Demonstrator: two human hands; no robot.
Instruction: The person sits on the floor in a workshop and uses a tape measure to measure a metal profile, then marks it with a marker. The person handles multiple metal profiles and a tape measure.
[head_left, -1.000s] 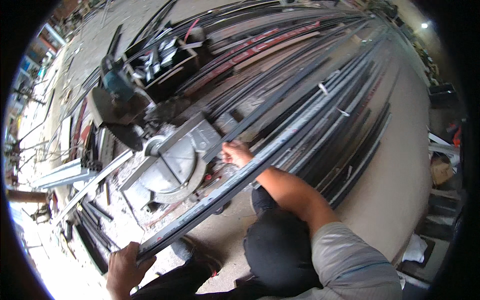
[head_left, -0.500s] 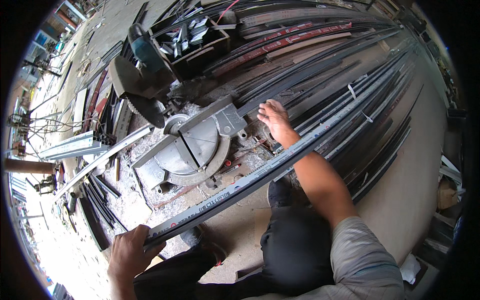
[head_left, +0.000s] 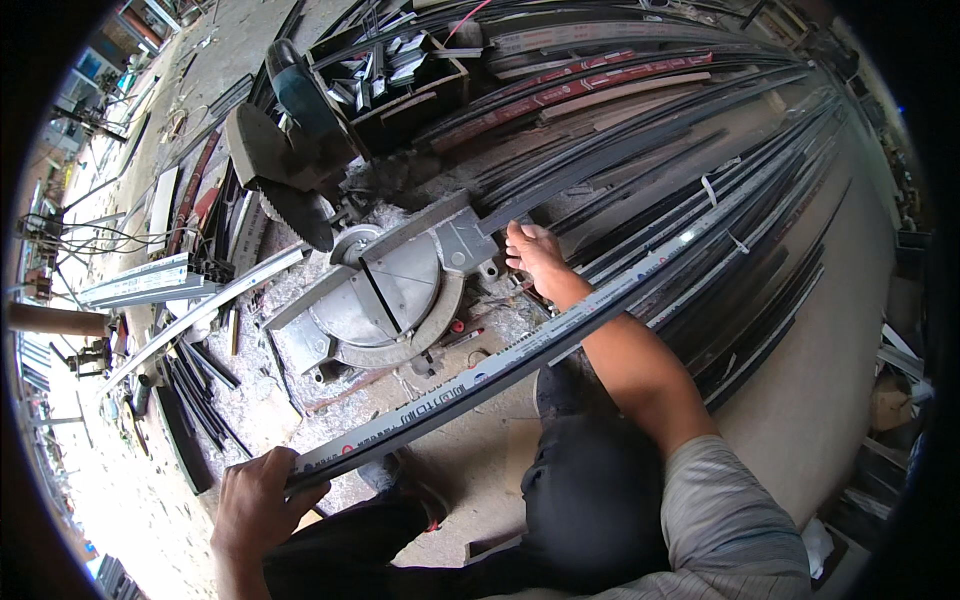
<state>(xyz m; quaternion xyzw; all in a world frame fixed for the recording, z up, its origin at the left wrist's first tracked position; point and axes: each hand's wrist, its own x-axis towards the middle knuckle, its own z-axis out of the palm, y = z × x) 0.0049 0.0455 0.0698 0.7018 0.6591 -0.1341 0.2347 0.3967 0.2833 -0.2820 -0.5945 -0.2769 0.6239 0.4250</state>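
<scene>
My left hand [head_left: 258, 500] is closed round the near end of a long metal profile [head_left: 430, 405] with a pale printed film and a dark edge. It slants up to the right across the view, passing over my right forearm. Beyond it my right hand [head_left: 535, 255] holds nothing visible, its fingers loosely curled and apart, close to the right end of the mitre saw. That saw has a round silver table [head_left: 400, 290] with a dark slot and a straight fence. Its toothed blade [head_left: 300, 215] and green motor body [head_left: 300, 95] are raised at the left.
Behind the saw stands an open box [head_left: 410, 110] of short metal offcuts. Bundles of long profiles [head_left: 740, 215], some tied, stretch away to the right. A pale bar [head_left: 215, 310] lies left of the saw. Dark offcuts [head_left: 195, 400] and silvery shavings litter the floor.
My right hand has drawn slightly left and down, toward the saw's right end, and its fingers have curled more. My left hand still grips the profile, which has barely shifted.
</scene>
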